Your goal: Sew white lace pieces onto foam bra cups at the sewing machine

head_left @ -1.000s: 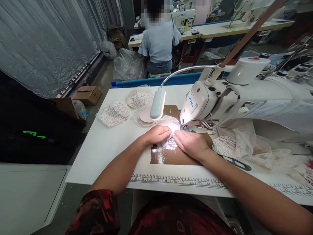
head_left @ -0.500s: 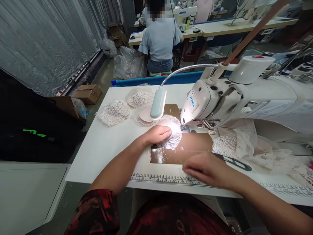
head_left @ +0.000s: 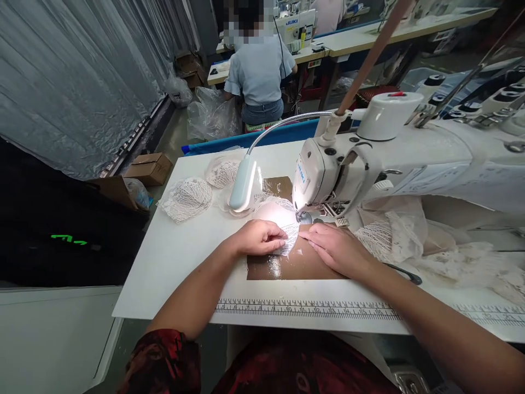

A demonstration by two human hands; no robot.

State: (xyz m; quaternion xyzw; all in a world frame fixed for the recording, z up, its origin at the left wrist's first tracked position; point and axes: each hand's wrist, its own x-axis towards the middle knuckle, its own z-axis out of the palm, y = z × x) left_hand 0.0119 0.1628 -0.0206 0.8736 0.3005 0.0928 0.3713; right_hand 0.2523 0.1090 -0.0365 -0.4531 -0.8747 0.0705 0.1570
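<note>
A white lace bra cup [head_left: 274, 211] lies under the lit needle area of the white sewing machine [head_left: 314, 172]. My left hand [head_left: 262, 237] is on its near left side, fingers curled and closed on the lace. On the brown covered plate [head_left: 268, 268], my right hand [head_left: 334, 247] lies with fingers stretched out flat. Its fingertips reach the cup's right edge, just in front of the presser foot. Partly hidden under my right forearm is a pair of dark thread snips [head_left: 406, 273].
More lace cups [head_left: 186, 198] lie on the left of the white table [head_left: 164, 262]. Above the work hangs a lamp [head_left: 243, 183]. Lace pieces [head_left: 447, 262] are heaped at right. A printed ruler [head_left: 307, 309] runs along the front edge. A seated person [head_left: 258, 71] works ahead.
My right hand has moved up and left from the table's front to the cup's edge. My left hand has shifted lower on the cup. The camera view has turned slightly right.
</note>
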